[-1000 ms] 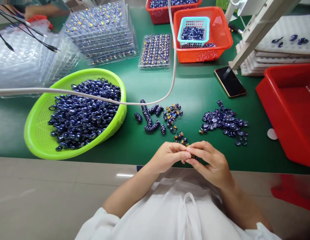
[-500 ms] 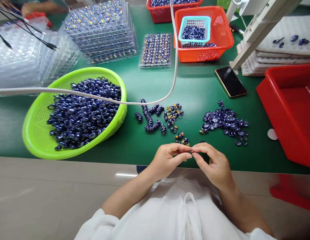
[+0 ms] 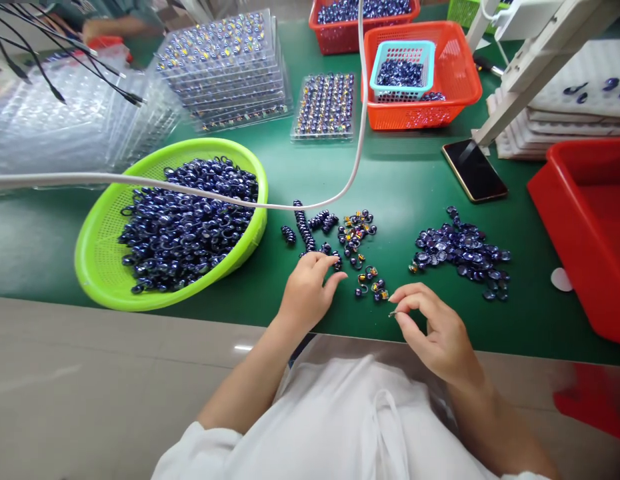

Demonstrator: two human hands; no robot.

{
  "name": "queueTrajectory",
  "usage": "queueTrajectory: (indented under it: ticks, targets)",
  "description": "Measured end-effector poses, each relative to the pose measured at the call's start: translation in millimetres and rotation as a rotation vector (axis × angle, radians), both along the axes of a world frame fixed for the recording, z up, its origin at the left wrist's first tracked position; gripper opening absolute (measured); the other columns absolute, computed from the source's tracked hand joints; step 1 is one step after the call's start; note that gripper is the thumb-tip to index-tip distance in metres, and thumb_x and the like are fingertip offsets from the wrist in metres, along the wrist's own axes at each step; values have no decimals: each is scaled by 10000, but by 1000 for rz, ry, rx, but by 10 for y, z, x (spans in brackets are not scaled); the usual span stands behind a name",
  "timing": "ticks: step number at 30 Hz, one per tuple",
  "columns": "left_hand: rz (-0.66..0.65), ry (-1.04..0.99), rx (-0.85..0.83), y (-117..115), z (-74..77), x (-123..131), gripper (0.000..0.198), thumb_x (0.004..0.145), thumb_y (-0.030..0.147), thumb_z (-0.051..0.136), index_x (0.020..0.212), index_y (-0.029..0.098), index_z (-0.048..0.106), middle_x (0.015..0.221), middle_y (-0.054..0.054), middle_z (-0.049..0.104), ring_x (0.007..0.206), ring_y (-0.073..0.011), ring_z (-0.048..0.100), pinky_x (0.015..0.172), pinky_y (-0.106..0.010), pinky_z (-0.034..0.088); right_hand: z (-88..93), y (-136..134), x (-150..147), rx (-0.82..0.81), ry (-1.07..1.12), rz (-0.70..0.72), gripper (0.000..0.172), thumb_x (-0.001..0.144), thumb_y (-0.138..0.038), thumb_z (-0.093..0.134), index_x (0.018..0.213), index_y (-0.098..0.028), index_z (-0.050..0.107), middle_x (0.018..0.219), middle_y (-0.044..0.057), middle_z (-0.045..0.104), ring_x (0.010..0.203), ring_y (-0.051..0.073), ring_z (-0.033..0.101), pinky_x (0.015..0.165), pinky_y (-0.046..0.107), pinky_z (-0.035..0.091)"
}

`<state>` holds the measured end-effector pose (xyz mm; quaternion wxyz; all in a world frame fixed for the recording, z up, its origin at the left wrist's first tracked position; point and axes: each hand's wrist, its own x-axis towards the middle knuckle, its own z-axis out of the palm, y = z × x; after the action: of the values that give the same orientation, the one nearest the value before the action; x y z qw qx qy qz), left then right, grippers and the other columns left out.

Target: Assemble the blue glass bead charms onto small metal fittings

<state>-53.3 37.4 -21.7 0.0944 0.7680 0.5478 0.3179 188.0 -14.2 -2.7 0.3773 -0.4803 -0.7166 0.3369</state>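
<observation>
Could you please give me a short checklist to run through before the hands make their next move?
1. Right hand pinches a small metallic-looking piece: ok.
2. Left hand grips one of the glossy dark-blue rings at its fingertips: cannot tell.
3. Space between the hands is free: not ok; loose gold-and-dark-blue glossy pieces lie there.
4. Black-screened, gold-edged phone is apart from both hands: ok.
5. Oval lime-green plastic basket stands apart from the left hand: ok.

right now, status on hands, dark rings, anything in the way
Left hand open at dark ring stack. Right hand pinching a small piece. Loose dark-and-gold pieces lie between hands; white cable loops beyond.
</observation>
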Motion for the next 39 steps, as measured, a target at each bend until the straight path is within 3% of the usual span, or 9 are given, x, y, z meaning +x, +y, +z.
queueTrajectory:
  ticks: [6, 15, 19, 24, 28, 33, 39]
  targets:
    - [22, 125, 5, 81, -129, 44, 116, 902, 118, 620, 1006, 165, 643, 947, -84, 688, 822, -195, 683, 747, -307, 581, -36, -6, -52, -20, 26, 0, 135, 896, -107, 561, 858, -236, 556, 1028, 32, 642, 963, 179, 637, 873, 316, 490]
    - [-2, 46, -8, 53, -33, -58, 211, 852, 21, 555, 945, 157, 687, 920, -81, 739, 880, -210, 709, 810, -327, 594, -56, 2, -53, -39, 27, 10, 134, 887, -110, 572, 849, -238, 560, 1021, 24, 663, 965, 181, 653, 904, 326, 488]
    - [59, -264, -73, -55, 79, 12, 179, 861, 78, 603, 944, 163, 736, 948, -71, 763, 880, -192, 720, 808, -309, 598, -57, -17, -83, -50, 75, -39, 144, 892, -100, 568, 857, -239, 568, 1041, 20, 679, 978, 172, 660, 897, 319, 499]
    - [103, -1004, -511, -158, 168, 335, 66, 812, 215, 747, 856, 173, 773, 878, -44, 787, 739, -155, 733, 683, -256, 620, -34, -40, -238, 8, 187, -10, 163, 894, -85, 568, 918, -246, 577, 1138, 25, 703, 1030, 176, 676, 932, 341, 515]
    - [108, -1343, -736, -171, 167, 542, 106, 749, 232, 819, 835, 179, 786, 902, -38, 798, 691, -132, 728, 665, -237, 619, -30, -40, -339, 44, 188, -64, 170, 895, -81, 570, 941, -244, 577, 1197, 46, 694, 1065, 185, 683, 943, 351, 531]
    - [98, -1484, -806, -212, 175, 630, 129, 732, 225, 836, 843, 183, 787, 904, -36, 801, 789, -163, 753, 731, -264, 628, -31, -38, -321, 61, 165, -154, 155, 901, -92, 570, 931, -243, 581, 1151, 57, 700, 1066, 200, 687, 920, 362, 552]
    - [76, -1352, -757, -238, 169, 653, 167, 702, 154, 845, 848, 172, 766, 927, -50, 808, 906, -184, 755, 844, -280, 609, -29, -30, -299, 162, 37, -173, 165, 886, -83, 578, 932, -242, 567, 1102, 68, 698, 1013, 204, 696, 900, 375, 553]
